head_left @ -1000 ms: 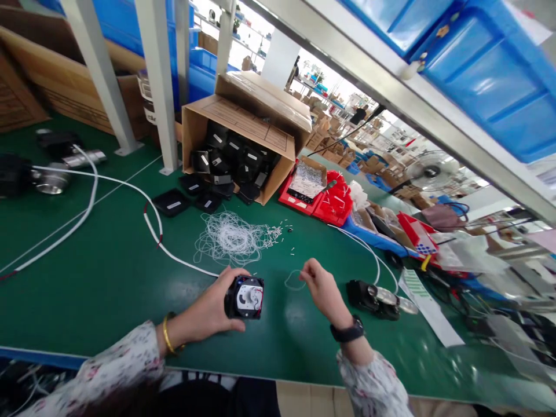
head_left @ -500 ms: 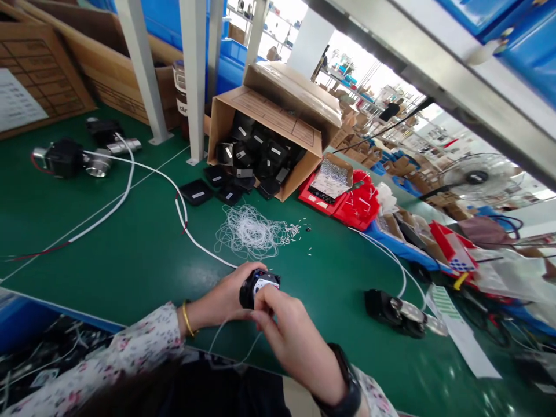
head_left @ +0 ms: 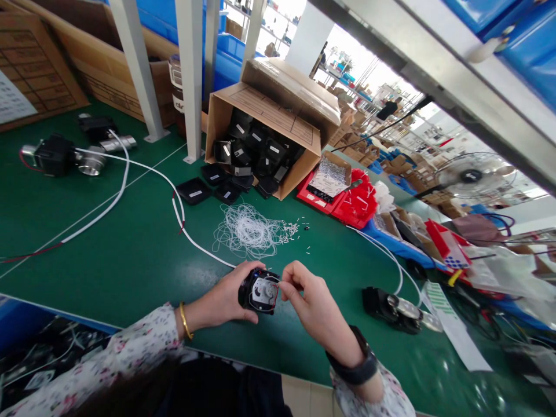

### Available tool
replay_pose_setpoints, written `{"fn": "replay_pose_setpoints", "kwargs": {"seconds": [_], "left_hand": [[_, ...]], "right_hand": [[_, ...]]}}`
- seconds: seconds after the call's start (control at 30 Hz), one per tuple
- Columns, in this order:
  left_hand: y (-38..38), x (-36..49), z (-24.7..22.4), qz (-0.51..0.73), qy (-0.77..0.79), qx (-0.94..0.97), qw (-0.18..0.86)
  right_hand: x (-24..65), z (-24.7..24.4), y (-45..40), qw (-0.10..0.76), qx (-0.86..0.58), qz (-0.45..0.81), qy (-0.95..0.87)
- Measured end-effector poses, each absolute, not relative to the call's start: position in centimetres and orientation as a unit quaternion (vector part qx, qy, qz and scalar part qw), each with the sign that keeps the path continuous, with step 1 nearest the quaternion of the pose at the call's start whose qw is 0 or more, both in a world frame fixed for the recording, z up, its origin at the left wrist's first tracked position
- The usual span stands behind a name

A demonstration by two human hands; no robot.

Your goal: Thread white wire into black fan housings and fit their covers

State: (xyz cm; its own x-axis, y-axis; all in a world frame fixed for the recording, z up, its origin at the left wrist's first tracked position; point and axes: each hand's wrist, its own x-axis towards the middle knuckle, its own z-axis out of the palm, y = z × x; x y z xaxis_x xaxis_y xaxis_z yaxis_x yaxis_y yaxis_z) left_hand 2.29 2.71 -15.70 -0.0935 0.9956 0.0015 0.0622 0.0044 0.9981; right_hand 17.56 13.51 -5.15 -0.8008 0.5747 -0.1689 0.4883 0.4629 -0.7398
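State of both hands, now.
Left hand: holding the black device.
Right hand: pinched closed at the device's edge; what it grips, if anything, cannot be told.

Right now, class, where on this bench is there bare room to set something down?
Bare green tabletop shows left of the left hand, below the white cable, and between the right hand and the black unit on the right. It is crowded beyond the hands: a tangle of white thread, scattered small white pieces, black covers and the open carton.

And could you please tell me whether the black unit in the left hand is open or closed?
Open: the black unit in the left hand shows its pale inner plate uncovered.
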Motion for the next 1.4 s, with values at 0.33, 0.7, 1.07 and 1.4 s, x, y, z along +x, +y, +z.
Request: {"fn": "replay_pose_setpoints", "kwargs": {"seconds": [0.33, 0.7, 1.07, 1.4], "left_hand": [[0.6, 3.1, -16.8, 0.486, 0.579, 0.513, 0.408], [0.3, 4.0, -18.1, 0.568, 0.572, 0.416, 0.421], [0.1, 4.0, -18.0, 0.581, 0.560, 0.399, 0.435], [0.2, 3.4, -18.1, 0.527, 0.576, 0.513, 0.359]], "right_hand": [[15.7, -8.1, 15.5, 0.041, -0.270, 0.358, -0.893], [13.9, -7.9, 15.1, 0.022, -0.231, 0.339, -0.912], [12.5, -7.2, 15.5, -0.047, -0.284, 0.292, -0.912], [13.1, -7.2, 17.2, -0.094, -0.259, 0.317, -0.908]]}}
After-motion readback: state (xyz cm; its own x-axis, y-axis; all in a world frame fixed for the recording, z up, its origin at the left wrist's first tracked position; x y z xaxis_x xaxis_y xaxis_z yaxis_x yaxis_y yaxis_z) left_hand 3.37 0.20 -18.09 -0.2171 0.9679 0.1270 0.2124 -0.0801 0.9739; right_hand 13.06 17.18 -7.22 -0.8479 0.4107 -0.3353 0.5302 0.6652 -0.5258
